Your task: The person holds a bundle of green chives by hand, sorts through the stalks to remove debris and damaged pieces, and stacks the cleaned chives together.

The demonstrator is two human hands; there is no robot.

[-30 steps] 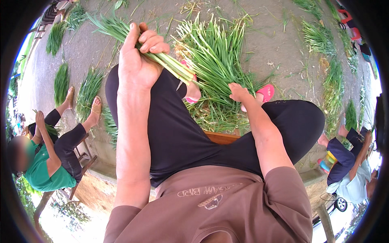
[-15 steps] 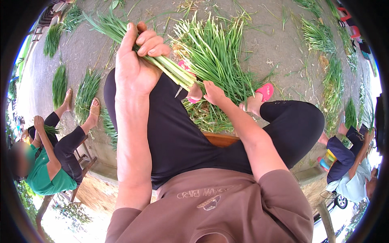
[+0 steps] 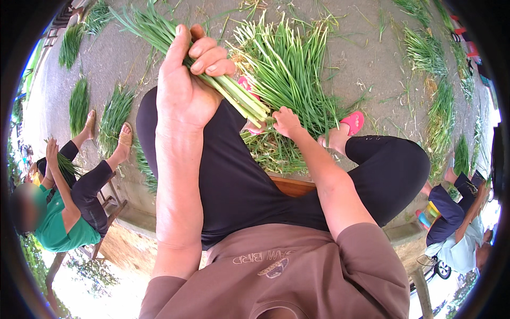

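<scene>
My left hand (image 3: pixel 187 93) is closed around a bunch of long green chives (image 3: pixel 240 97), raised above my left knee. The leafy ends spread out past my thumb at the upper left, and the pale stalk ends point down toward my right hand. Beside those ends is my right hand (image 3: pixel 287 123), its fingers drawn together in a pinch. A small greenish bit shows at the fingertips, too little to name. Beyond the hands, a large heap of chives (image 3: pixel 289 66) lies on the ground, pale ends away from me.
Loose trimmings (image 3: pixel 276 154) lie between my feet, near the pink slippers (image 3: pixel 353 122). A wooden seat edge (image 3: pixel 289 186) shows beneath me. On the left sits a person in green (image 3: pixel 69 220); another person (image 3: pixel 459 239) sits at right. More chive bundles (image 3: pixel 78 106) are strewn around.
Both hands and the bunch have shifted slightly right in the picture, along with the whole view. My right hand's fingers have curled in more at the stalk ends.
</scene>
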